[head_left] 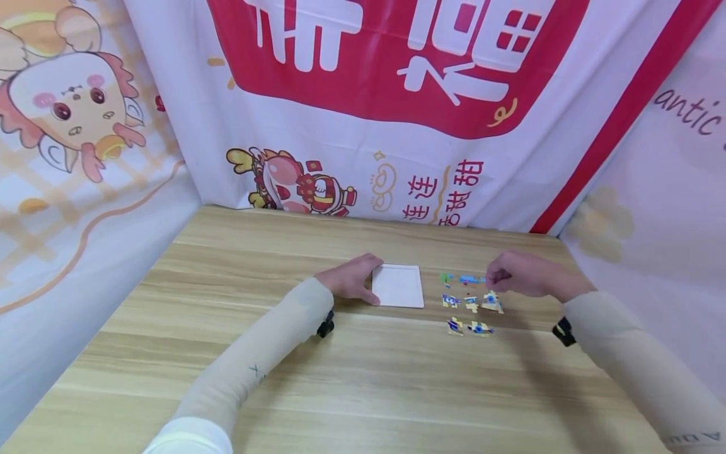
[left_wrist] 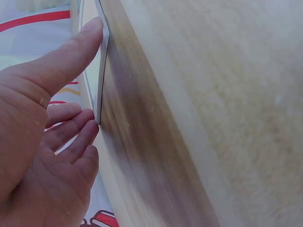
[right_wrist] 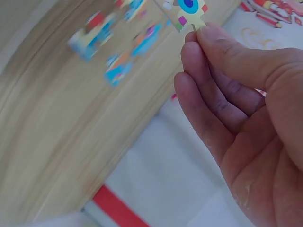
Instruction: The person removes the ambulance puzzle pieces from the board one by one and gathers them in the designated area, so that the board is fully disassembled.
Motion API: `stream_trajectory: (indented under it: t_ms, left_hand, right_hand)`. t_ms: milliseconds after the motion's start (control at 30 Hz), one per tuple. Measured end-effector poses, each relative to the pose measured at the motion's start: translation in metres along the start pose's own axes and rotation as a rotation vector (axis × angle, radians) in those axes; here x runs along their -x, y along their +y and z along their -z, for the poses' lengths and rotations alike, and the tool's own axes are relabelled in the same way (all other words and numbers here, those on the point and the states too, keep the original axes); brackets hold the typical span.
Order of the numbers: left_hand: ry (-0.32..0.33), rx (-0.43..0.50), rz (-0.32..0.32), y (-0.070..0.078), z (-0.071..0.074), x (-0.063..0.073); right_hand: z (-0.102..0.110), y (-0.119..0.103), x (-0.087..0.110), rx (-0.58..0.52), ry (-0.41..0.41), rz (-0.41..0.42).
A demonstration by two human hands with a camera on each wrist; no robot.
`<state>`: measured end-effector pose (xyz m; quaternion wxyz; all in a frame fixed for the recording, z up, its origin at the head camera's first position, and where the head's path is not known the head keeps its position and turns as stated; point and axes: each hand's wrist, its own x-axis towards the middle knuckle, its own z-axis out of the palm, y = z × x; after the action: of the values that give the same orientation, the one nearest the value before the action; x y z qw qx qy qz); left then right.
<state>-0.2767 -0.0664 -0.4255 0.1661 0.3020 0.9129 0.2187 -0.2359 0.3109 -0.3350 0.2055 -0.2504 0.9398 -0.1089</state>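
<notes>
A square white tray (head_left: 398, 287) with a raised rim lies flat on the table. My left hand (head_left: 353, 279) holds its left side, the thumb and the fingers set apart along that edge; in the left wrist view the thumb (left_wrist: 78, 54) lies over the rim. To the tray's right, my right hand (head_left: 524, 273) pinches a jigsaw piece (right_wrist: 190, 8) between thumb and fingertips. That piece is cream with a blue round spot and small coloured squares. Several more jigsaw pieces (head_left: 450, 301) lie in loose rows between the tray and my right hand.
The wood-grain table (head_left: 363, 378) runs back to a printed white and red cloth (head_left: 351, 132). More printed cloth hangs at the left (head_left: 74, 189) and the right (head_left: 669, 202). Two jigsaw pieces (head_left: 479, 328) lie in the nearest row.
</notes>
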Motion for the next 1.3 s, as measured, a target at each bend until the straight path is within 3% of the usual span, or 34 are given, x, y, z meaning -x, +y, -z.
stream_trajectory:
  t_ms: [133, 300, 467, 600, 867, 1300]
  left_hand:
    - [-0.003, 0.005, 0.003, -0.001, 0.000, -0.001]
    - [-0.011, 0.004, 0.002, -0.001, 0.000, -0.003]
    - [-0.015, 0.006, -0.002, -0.002, -0.001, -0.003]
    - [-0.012, 0.008, 0.000, -0.002, -0.001, -0.001]
    - [-0.021, 0.007, 0.004, 0.000, -0.001, 0.001]
    - [-0.034, -0.015, 0.023, -0.003, -0.001, 0.003]
  right_hand:
    - [-0.002, 0.010, 0.015, 0.001, -0.022, 0.020]
    - [-0.019, 0.025, 0.020, -0.023, -0.046, 0.087]
    - [-0.036, 0.034, 0.016, -0.072, -0.069, 0.052]
    - [-0.042, 0.037, 0.012, -0.076, -0.057, 0.035]
    - [-0.051, 0.040, 0.011, -0.093, -0.030, 0.087]
    - [-0.050, 0.038, 0.016, -0.053, 0.037, 0.048]
